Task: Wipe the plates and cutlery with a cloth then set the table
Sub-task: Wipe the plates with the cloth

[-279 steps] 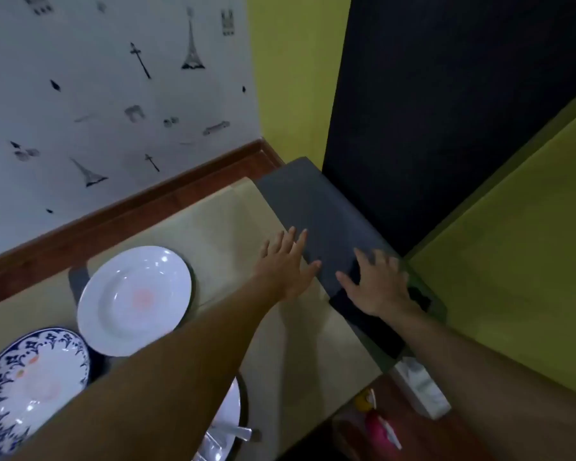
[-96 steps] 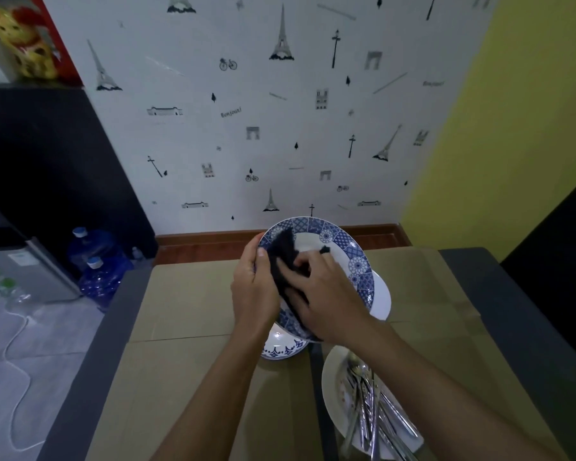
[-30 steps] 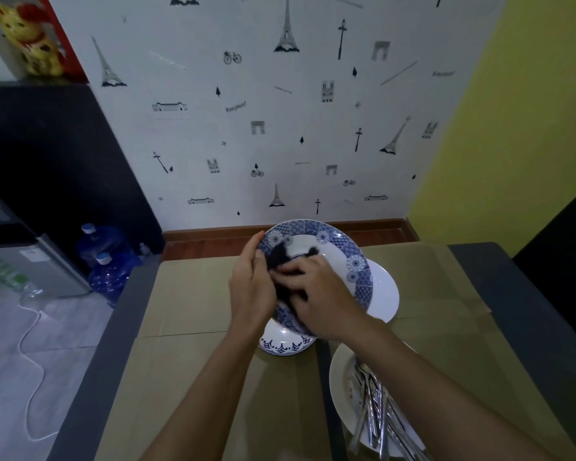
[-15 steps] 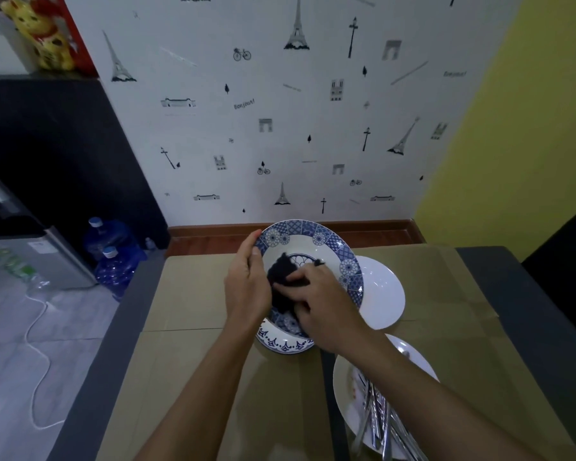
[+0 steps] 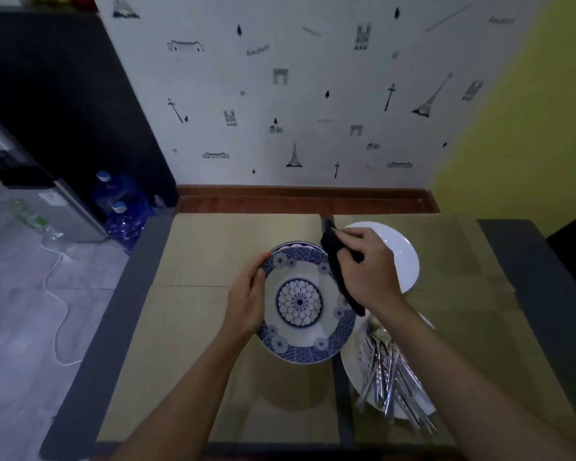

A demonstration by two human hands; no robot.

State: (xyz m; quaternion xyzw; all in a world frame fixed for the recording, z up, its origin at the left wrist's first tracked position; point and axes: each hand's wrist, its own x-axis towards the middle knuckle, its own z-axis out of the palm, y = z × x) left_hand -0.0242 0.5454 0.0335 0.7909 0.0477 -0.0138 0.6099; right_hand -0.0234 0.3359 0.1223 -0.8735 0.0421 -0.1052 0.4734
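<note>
Two hands work: left hand (image 5: 246, 304) grips the blue plate (image 5: 305, 304), right hand (image 5: 368, 267) clutches the cloth (image 5: 338, 261).

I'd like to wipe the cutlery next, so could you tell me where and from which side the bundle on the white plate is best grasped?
Probably by the handle ends of the cutlery, coming from the near edge of its white plate: the handles fan out past that rim toward the person, while the spoon bowls lie further in.

Patterned plate (image 5: 300, 304) mid-table (image 5: 213, 377). Plain plate (image 5: 399, 254) behind, toward far right corner. Third plate (image 5: 353, 367) with cutlery (image 5: 389, 371) at near edge, right of it.
</note>
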